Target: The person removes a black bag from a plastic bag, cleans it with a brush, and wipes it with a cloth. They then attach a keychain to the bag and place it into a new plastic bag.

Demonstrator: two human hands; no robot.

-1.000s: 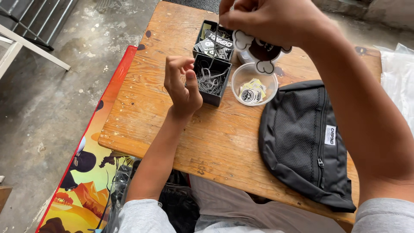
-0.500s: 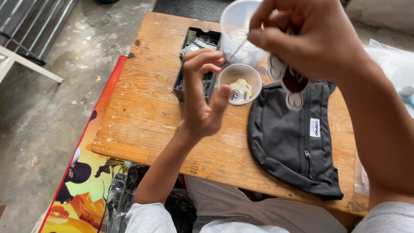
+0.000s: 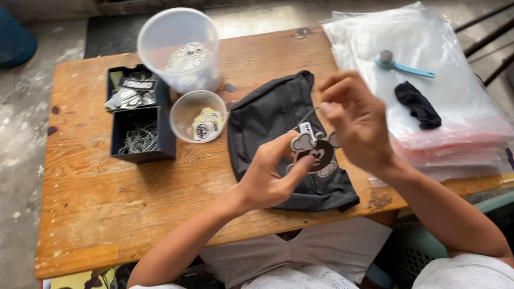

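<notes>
A: What's changed?
B: Both hands have dropped from the tubs to above the black pouch (image 3: 278,128) on the worktop (image 3: 107,203).
A: And their grip?
B: Left hand (image 3: 267,179) pinches the cartoon charm (image 3: 316,152); right hand (image 3: 356,115) pinches its loop. Holding the charm steady seems best.

Left hand (image 3: 265,179): bare, no glove, ring or watch visible. Forearm bare up to the elbow.

Right hand (image 3: 356,120): bare, likewise without glove or jewellery (this hand is slightly blurred, so fine detail cannot be read). Forearm bare.

Upper garment: light grey, short-sleeved; one sleeve edge shows at each lower corner of the view.

Lower garment: grey-beige fabric across the lap, with loose folds.
</notes>
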